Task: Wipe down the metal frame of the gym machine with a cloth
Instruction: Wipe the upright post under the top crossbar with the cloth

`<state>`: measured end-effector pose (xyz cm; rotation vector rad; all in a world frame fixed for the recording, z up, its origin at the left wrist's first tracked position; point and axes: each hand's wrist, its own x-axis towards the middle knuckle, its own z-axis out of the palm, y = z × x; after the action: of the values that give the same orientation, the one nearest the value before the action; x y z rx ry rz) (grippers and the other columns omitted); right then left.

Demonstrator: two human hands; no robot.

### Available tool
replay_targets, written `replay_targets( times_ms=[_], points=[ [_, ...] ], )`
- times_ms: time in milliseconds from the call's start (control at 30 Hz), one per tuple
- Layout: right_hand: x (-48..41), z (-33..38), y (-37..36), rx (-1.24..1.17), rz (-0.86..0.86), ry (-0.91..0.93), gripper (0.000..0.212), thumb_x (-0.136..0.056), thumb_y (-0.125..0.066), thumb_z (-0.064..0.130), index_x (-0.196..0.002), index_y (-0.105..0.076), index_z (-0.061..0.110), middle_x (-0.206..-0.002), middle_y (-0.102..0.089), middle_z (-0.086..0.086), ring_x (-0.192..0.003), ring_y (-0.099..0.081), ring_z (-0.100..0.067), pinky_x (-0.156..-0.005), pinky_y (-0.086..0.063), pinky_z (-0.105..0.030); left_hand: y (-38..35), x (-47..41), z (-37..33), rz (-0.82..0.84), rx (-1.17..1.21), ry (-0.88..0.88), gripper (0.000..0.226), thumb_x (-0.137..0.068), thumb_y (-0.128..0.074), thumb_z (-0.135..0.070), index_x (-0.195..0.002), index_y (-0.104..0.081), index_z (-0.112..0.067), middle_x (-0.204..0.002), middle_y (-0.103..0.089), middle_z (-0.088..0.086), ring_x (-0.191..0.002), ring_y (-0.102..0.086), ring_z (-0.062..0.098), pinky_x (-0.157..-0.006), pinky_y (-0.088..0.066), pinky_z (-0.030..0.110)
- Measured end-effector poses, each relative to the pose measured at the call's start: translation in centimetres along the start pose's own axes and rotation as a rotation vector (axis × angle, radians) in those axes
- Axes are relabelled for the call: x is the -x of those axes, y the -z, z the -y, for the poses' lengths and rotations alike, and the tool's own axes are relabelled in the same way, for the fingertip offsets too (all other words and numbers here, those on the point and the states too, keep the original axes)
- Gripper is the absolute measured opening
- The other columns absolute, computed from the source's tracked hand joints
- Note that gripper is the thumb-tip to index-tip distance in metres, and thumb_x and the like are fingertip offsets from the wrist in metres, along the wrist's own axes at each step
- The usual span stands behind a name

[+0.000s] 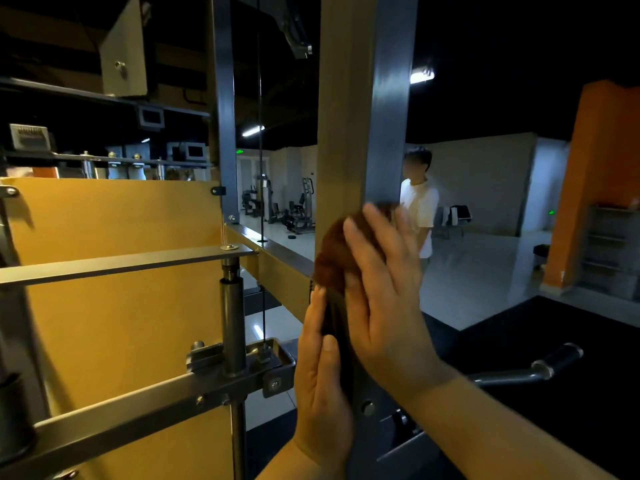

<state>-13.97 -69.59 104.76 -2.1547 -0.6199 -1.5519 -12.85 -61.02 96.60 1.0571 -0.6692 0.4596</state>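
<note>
The fingers of your right hand are straight and slightly spread, blurred at the tips. They press a rust-brown cloth flat against the near face of the upright post of the machine's metal frame. The cloth is bunched under your palm and fingertips, at the post's left edge. Just below, your left hand lies with straight fingers along the left side of the same post, thumb beside them. A dark strip runs between your two hands, and it is not clear whether it is cloth or frame. Left of the post stand a yellow panel, a flat steel bar and a vertical guide rod. To the right, lower down, a black-gripped handle sticks out. Further off, a person in a white shirt stands on the pale floor, and an orange pillar rises at the far right.
</note>
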Motion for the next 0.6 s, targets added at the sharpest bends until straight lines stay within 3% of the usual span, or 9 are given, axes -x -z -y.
replay_targets(
  times_ms=[167,333,400,467,533,600],
  points=[
    [5.5,-1.5,-0.6,0.038,0.092,0.021,0.052,-0.112,-0.023,0.044,-0.162,-0.01,0.037,-0.171,0.002,0.012,-0.158,0.004,-0.021,-0.121,-0.014,-0.051,-0.1,-1.1,-0.6,0.02,-0.138,-0.09,0.05,-0.101,-0.049,-0.032,-0.148,-0.047,-0.049,-0.156,-0.051,-0.008,-0.145,-0.048,0.017,-0.118,-0.043,0.044],
    [-2.9,-0.4,1.3,-0.122,0.018,-0.074,0.052,-0.108,-0.029,0.035,-0.159,-0.019,0.038,-0.169,-0.003,0.019,-0.158,0.007,-0.012,-0.123,-0.011,-0.036,-1.1,-7.4,-2.3,0.014,-0.148,-0.185,0.051,-0.107,-0.035,-0.016,-0.158,-0.039,-0.016,-0.161,-0.041,0.01,-0.15,-0.039,0.033,-0.12,-0.035,0.061],
    [-5.4,0.5,1.6,-0.147,-0.087,-0.1,0.051,-0.108,-0.03,0.032,-0.159,-0.026,0.028,-0.168,-0.009,0.02,-0.156,0.005,-0.004,-0.126,-0.013,-0.033,-2.1,-9.3,-3.3,0.039,-0.187,-0.233,0.05,-0.109,-0.035,-0.018,-0.158,-0.037,-0.014,-0.16,-0.044,0.006,-0.15,-0.04,0.029,-0.121,-0.033,0.06],
    [-5.6,0.8,1.2,-0.198,-0.161,-0.089,0.05,-0.108,-0.034,0.023,-0.157,-0.034,0.014,-0.166,-0.017,0.012,-0.155,-0.001,0.001,-0.126,-0.014,-0.021,-2.8,-10.2,-4.2,0.056,-0.178,-0.259,0.05,-0.108,-0.036,-0.017,-0.158,-0.039,-0.021,-0.16,-0.044,0.002,-0.151,-0.039,0.023,-0.123,-0.032,0.056],
    [-4.3,0.2,0.7,-0.131,-0.167,-0.012,0.048,-0.11,-0.037,0.022,-0.157,-0.034,0.017,-0.167,-0.022,0.005,-0.157,-0.012,-0.011,-0.126,-0.019,-0.029,-2.9,-10.7,-4.5,0.072,-0.179,-0.281,0.055,-0.104,-0.037,-0.009,-0.156,-0.042,-0.026,-0.163,-0.04,-0.004,-0.154,-0.034,0.018,-0.124,-0.031,0.054],
    [-3.8,-0.8,1.0,-0.097,-0.088,0.005,0.05,-0.111,-0.032,0.031,-0.16,-0.024,0.032,-0.169,-0.017,0.009,-0.158,-0.008,-0.017,-0.128,-0.017,-0.036,-2.7,-11.4,-4.5,0.089,-0.152,-0.273,0.062,-0.098,-0.037,-0.002,-0.156,-0.041,-0.024,-0.165,-0.038,-0.008,-0.155,-0.031,0.015,-0.125,-0.031,0.053]
  ],
)
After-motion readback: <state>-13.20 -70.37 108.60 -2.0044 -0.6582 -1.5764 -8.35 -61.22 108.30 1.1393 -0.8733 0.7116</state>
